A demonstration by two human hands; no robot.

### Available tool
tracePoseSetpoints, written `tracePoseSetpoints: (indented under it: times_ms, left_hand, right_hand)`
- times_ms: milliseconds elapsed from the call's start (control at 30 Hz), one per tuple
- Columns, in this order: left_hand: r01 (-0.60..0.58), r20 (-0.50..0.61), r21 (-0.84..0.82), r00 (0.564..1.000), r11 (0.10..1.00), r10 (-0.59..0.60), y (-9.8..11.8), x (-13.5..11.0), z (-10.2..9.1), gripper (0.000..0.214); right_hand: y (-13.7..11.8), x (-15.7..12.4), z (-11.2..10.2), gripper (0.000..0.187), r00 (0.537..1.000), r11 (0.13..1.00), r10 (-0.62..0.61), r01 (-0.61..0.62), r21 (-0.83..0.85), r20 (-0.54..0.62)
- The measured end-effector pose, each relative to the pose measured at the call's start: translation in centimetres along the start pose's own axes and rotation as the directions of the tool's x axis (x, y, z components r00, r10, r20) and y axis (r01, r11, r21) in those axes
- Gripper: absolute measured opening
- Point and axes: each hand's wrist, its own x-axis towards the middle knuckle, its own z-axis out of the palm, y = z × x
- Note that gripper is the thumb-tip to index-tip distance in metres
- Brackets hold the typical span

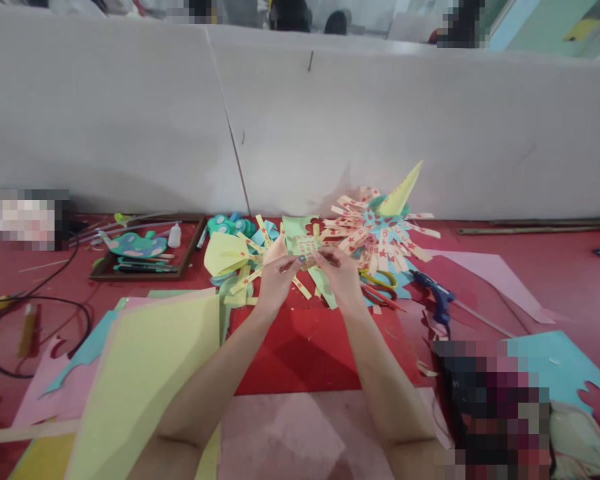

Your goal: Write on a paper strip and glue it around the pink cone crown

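Note:
Both my hands meet at the middle, over the paper crafts. My left hand (276,280) is closed, its fingertips pinching the lower left edge of a small pale yellow paper piece (307,244) with red marks. On the other side, my right hand (341,270) has its fingers closed at the right edge of the same piece. Around my left hand lie yellow paper strips with red stars (240,285). Beyond my right hand stands a fringed paper craft (387,237) printed with red letters, topped by a yellow paper cone (404,190).
Yellow-handled scissors (387,279) and a blue glue gun (437,297) lie right of my hands. Yellow paper sheets (155,373) are stacked at left, below a brown tray (135,275) with pens. A red sheet (300,357) lies between my forearms. A white wall (130,120) stands behind.

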Motion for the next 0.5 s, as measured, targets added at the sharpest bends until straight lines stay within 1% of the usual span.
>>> tracePoseSetpoints:
  times_ms: [133,333,500]
  left_hand:
    - [0.016,0.003,0.001,1.0,1.0,-0.016,-0.14,0.07,0.03,0.025]
    - [-0.014,0.026,-0.024,1.0,1.0,0.015,-0.12,0.1,-0.09,0.025]
    - [0.001,0.012,-0.011,1.0,1.0,-0.001,-0.01,-0.08,-0.07,0.023]
  right_hand:
    - [0.15,0.04,-0.09,0.026,1.0,1.0,-0.008,0.008,-0.007,-0.001]
    - [0.09,0.06,-0.04,0.027,1.0,0.999,-0.012,0.012,-0.047,-0.004]
    - [0.09,0.06,0.02,0.025,1.0,0.999,-0.012,0.012,-0.031,-0.002]
